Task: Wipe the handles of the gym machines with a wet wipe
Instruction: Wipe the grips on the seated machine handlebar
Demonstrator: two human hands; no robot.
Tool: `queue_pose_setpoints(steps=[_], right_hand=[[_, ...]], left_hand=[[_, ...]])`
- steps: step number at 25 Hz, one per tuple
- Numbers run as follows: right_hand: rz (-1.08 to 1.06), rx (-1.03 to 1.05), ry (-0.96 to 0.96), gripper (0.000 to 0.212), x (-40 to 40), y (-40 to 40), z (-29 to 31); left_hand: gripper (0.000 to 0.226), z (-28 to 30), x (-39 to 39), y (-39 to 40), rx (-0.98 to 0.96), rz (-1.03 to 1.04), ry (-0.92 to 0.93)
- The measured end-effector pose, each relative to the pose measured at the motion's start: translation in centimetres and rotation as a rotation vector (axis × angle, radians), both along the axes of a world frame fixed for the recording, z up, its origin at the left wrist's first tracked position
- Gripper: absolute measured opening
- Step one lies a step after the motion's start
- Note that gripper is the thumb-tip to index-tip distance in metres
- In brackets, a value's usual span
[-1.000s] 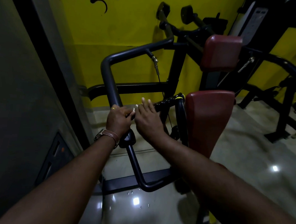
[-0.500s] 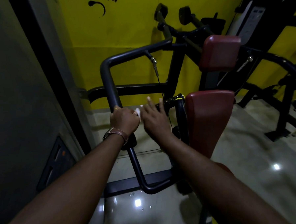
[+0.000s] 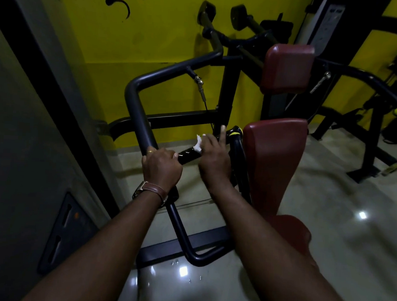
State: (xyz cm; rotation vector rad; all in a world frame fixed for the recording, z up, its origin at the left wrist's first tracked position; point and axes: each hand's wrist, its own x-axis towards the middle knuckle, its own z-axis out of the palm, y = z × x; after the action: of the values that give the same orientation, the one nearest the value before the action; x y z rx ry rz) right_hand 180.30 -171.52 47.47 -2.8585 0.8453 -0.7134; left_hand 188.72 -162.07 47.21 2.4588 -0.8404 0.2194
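Note:
A black rubber handle [image 3: 188,156] juts sideways from the dark bent tube [image 3: 137,115] of a gym machine. My left hand [image 3: 161,166] grips the handle at its root, where it meets the tube. My right hand [image 3: 213,155] lies over the outer part of the handle and holds a small white wet wipe [image 3: 198,144] against it. The wipe sticks out at the left of that hand. One finger of my right hand points up past the yellow-tipped end [image 3: 236,131] of the handle. A stretch of bare, shiny grip shows between the two hands.
Two dark red pads [image 3: 273,159] [image 3: 288,67] of the machine stand just right of my hands. A grey wall panel [image 3: 21,141] closes the left side. A yellow wall [image 3: 164,29] is behind. More black machine frames [image 3: 373,127] stand at the right on the glossy floor [image 3: 340,227].
My right hand has slid rightward along the handle with the wipe, baring the grip between the hands. My left hand has stayed at the root of the handle.

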Motion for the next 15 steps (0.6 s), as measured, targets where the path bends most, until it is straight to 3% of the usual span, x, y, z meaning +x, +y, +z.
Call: queue_pose_setpoints(steps=[3, 5, 8, 11, 14, 15], right_hand=[[0.126, -0.102, -0.005, 0.052, -0.2, -0.3, -0.9], [0.035, 0.037, -0.052, 0.053, 0.0, -0.2, -0.7], [0.09, -0.062, -0.061, 0.056, 0.0, -0.6, -1.9], [-0.06, 0.183, -0.164, 0.061, -0.1, 0.0, -1.2], [-0.067, 0.126, -0.181, 0.053, 0.6, 0.6, -1.8], [-0.094, 0.217, -0.336, 0.047, 0.4, 1.3, -2.0]], left_hand=[[0.034, 0.1, 0.0, -0.2, -0.02, 0.007, -0.01], [0.028, -0.1, 0.0, -0.1, -0.006, -0.001, -0.004], [0.026, -0.1, 0.2, -0.2, -0.005, 0.015, -0.007], [0.023, -0.3, 0.1, -0.1, -0.036, 0.004, -0.01], [0.023, -0.2, 0.2, -0.2, -0.024, 0.017, -0.02], [0.023, -0.1, 0.1, -0.2, -0.019, 0.014, -0.017]])
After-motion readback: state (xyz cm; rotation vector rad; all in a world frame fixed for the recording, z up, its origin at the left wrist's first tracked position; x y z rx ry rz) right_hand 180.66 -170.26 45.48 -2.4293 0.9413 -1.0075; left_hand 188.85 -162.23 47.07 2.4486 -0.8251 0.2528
